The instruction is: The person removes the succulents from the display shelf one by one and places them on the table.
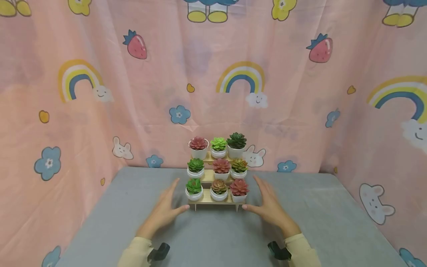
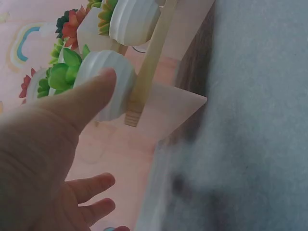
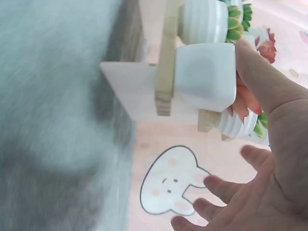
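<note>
A three-tier wooden stand with white side supports stands on the table, bearing several potted succulents in white pots. Along the bottom tier are a green succulent, a brownish one and a red one. My left hand is spread at the stand's left side, its thumb near the green succulent's round pot. On the other side my right hand mirrors it, with fingers spread and thumb by the red succulent's square pot. Neither hand grips anything.
The grey table reaches back to a pink curtain printed with rainbows and bunnies, which also hangs along both sides. Dark straps sit at both wrists, over pale yellow sleeves.
</note>
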`<state>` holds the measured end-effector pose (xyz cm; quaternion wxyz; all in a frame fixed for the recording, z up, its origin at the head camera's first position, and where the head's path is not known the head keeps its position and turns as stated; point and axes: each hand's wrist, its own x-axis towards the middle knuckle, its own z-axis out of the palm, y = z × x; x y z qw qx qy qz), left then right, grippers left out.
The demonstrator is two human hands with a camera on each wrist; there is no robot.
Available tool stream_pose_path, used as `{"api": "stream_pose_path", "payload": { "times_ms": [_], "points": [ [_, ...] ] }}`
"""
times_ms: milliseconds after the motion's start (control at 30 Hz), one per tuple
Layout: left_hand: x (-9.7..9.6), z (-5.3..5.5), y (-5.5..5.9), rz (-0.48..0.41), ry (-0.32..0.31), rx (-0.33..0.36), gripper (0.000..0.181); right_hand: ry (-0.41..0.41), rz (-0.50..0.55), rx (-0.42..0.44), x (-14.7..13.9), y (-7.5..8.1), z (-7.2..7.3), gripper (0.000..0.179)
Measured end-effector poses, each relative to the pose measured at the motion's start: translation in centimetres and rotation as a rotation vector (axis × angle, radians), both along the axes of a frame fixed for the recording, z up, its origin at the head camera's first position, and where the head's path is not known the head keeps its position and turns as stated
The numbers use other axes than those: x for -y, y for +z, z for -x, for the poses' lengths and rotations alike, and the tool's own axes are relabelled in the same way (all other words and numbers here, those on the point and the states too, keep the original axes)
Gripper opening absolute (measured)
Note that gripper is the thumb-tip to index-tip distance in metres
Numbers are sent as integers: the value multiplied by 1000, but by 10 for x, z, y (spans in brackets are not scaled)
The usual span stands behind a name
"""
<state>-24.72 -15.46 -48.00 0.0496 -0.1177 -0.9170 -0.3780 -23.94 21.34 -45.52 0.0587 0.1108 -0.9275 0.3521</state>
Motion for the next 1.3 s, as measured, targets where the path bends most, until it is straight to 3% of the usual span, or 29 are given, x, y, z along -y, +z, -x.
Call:
{"api": "stream_pose_path", "payload": {
  "times_ms": [167,333,633,867,1100,1300],
  "points": [
    [-6,10,-7,-126,-34,90,88,49,81,67,3,1,8,92],
    [-10,12,-16,-236,-63,145,81,92,174,99,5,-3,11,78],
    [-15,16,-34,-380,-62,170,67,113,327,124,9,-13,17,71],
    [-18,16,-44,-395,-80,151,59,114,379,110,10,-19,18,67],
    [-18,13,-42,-399,-71,140,56,148,386,71,14,-23,20,60],
    [-17,14,-43,-380,-89,103,54,129,378,62,15,-26,21,57]
  ]
}}
